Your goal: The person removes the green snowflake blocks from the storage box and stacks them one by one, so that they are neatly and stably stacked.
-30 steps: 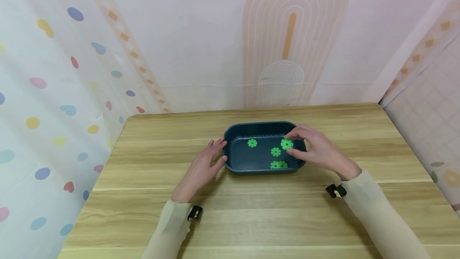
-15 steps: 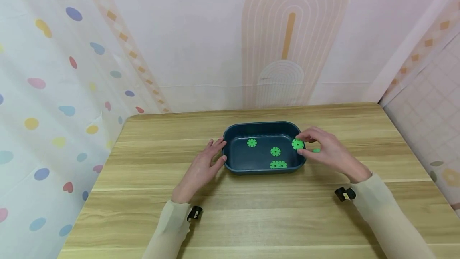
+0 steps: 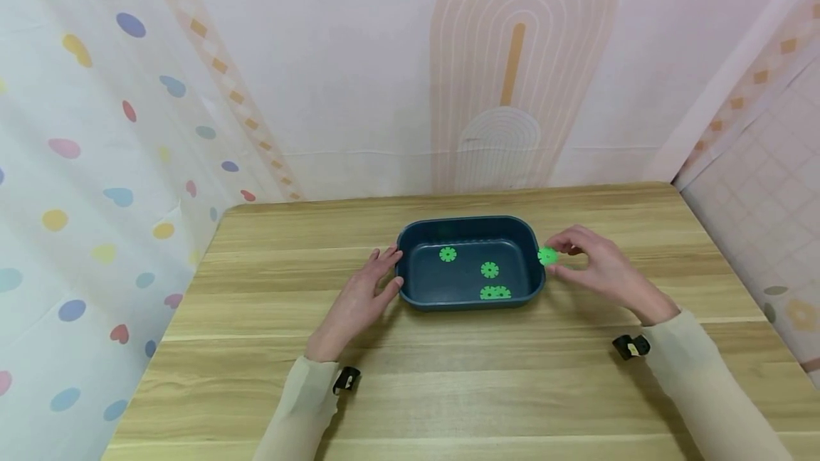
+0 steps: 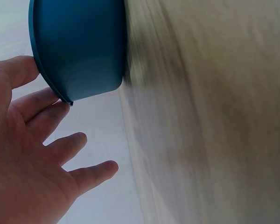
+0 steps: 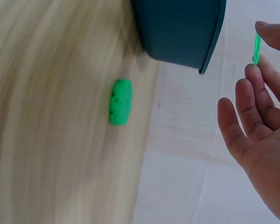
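Note:
A dark teal rectangular tray (image 3: 470, 218) with rounded corners stands on the table. Several green notched discs are in it, such as one green disc (image 3: 448, 254) near the back and another (image 3: 490, 269) farther right. My left hand (image 3: 356, 297) touches the tray's left end, its fingers spread and fairly straight. Thumb and fingertips meet the tray rim in the left wrist view. My right hand (image 3: 598, 269) pinches a green notched disc (image 3: 547, 256) just outside the tray's right end. Edge-on, that disc (image 5: 256, 48) shows between thumb and finger in the right wrist view.
On the table beside the tray lies another green disc (image 5: 121, 101), visible in the right wrist view; my right hand hides it in the head view. The wooden table (image 3: 448, 383) ends at a patterned curtain (image 3: 359, 91) behind and at the left.
My right hand has carried the pinched disc rightward, from above the tray's inside to past its right rim. My left hand has stayed at the tray's left end.

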